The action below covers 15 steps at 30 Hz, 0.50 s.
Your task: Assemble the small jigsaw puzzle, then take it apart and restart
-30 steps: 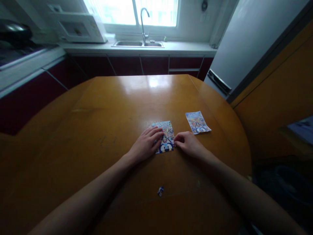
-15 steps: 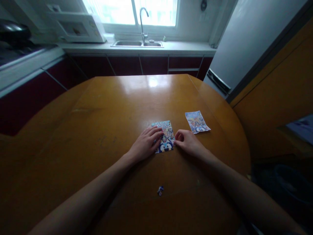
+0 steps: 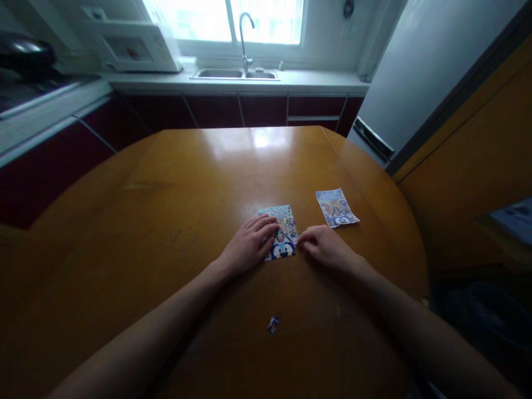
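Nearest to the camera, a small loose piece (image 3: 272, 324) lies alone on the wooden table (image 3: 174, 183), between the 2 forearms and well short of the hands. Further up, the left hand (image 3: 246, 246) lies flat and relaxed, fingers spread over the left side of the puzzle (image 3: 283, 233) — nothing gripped, just pressing down on it. The puzzle sits flat near the middle of the table, a colourful rectangle with a blue and white cartoon face at its near end. The right hand (image 3: 326, 246) is at the puzzle's right edge, fingers curled in loosely, fingertips touching the lower right corner; whether it pinches a piece there is too small to tell. Beyond and to the right lies a picture card (image 3: 336, 208), flat, apart from the puzzle, tilted a little. At the far wall — a counter with a sink (image 3: 235, 73), a tap (image 3: 245, 36) under the bright window, a microwave (image 3: 133, 47) to the left, and a fridge (image 3: 415, 72) on the right.
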Each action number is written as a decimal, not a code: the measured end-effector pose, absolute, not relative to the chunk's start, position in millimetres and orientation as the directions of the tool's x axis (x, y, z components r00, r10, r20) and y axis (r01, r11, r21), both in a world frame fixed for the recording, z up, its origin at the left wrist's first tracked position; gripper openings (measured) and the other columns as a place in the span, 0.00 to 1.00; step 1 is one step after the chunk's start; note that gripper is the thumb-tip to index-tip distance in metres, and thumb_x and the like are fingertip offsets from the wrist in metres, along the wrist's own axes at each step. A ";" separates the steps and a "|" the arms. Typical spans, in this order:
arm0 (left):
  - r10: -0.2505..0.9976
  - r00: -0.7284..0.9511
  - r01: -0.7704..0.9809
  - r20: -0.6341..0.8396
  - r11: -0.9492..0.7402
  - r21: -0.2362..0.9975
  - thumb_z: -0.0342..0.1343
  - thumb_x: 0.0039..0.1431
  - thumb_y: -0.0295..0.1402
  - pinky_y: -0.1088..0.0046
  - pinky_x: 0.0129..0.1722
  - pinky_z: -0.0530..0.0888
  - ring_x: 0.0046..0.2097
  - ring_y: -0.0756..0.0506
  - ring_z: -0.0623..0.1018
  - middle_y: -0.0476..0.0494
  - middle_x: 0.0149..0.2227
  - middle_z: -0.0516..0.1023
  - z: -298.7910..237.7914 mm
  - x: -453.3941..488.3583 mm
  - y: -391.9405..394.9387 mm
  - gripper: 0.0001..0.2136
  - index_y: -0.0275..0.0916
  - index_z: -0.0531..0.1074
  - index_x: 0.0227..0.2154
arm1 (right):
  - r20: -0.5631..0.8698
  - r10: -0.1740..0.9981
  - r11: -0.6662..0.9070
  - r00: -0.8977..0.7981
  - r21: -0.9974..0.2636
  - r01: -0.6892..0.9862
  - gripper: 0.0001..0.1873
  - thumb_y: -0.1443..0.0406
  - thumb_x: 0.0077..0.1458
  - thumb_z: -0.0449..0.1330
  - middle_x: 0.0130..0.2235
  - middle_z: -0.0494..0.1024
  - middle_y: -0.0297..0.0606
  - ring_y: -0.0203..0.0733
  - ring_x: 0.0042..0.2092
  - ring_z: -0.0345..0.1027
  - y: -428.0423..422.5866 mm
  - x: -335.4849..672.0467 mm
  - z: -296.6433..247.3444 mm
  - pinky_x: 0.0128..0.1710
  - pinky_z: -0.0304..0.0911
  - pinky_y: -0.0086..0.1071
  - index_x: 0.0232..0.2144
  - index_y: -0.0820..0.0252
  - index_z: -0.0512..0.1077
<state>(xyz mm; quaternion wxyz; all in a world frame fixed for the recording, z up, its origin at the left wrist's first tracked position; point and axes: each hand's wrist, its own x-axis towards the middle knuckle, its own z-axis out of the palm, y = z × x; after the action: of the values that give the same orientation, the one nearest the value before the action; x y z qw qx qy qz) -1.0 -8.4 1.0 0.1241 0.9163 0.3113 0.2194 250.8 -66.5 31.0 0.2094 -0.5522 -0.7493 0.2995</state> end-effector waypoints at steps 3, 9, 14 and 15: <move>0.628 0.707 0.515 0.326 -0.773 0.371 0.51 0.70 0.33 0.48 0.65 0.66 0.65 0.39 0.68 0.43 0.62 0.72 1.3 -0.6 -8.7 0.15 0.44 0.71 0.56 | 0.058 0.925 0.305 -0.374 -0.700 0.646 0.12 0.74 0.57 0.58 0.37 0.82 0.38 0.39 0.37 0.73 -76.8 242.4 40.3 0.41 0.65 0.32 0.37 0.58 0.81; 0.631 0.705 0.513 0.323 -0.769 0.382 0.51 0.71 0.34 0.49 0.66 0.65 0.66 0.40 0.67 0.43 0.62 0.72 2.7 -0.5 -10.0 0.15 0.45 0.71 0.57 | 0.050 0.611 0.633 -0.790 -0.630 0.450 0.06 0.63 0.63 0.61 0.40 0.76 0.38 0.38 0.39 0.69 -114.4 211.2 60.2 0.40 0.62 0.30 0.39 0.58 0.77; 0.634 0.705 0.515 0.317 -0.766 0.386 0.50 0.71 0.34 0.50 0.67 0.64 0.66 0.40 0.67 0.43 0.62 0.72 1.8 -0.2 -10.5 0.15 0.44 0.71 0.57 | 0.001 0.461 0.774 -0.888 -0.491 0.401 0.07 0.60 0.65 0.61 0.41 0.75 0.37 0.40 0.40 0.67 -129.2 191.2 50.0 0.39 0.61 0.32 0.40 0.57 0.75; 0.635 0.705 0.517 0.317 -0.765 0.384 0.50 0.71 0.34 0.50 0.67 0.64 0.66 0.39 0.67 0.43 0.62 0.72 1.7 0.0 -10.5 0.15 0.44 0.71 0.57 | 0.003 0.446 0.796 -0.895 -0.459 0.395 0.06 0.61 0.65 0.60 0.41 0.75 0.37 0.40 0.40 0.66 -130.8 188.6 47.4 0.38 0.61 0.32 0.39 0.58 0.74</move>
<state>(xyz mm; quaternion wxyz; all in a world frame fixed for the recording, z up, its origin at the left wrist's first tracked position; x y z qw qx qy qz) 0.0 -10.5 1.7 0.1341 0.9134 0.3152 0.2199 188.6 -130.8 47.4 0.0557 -0.2222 -0.9460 0.2293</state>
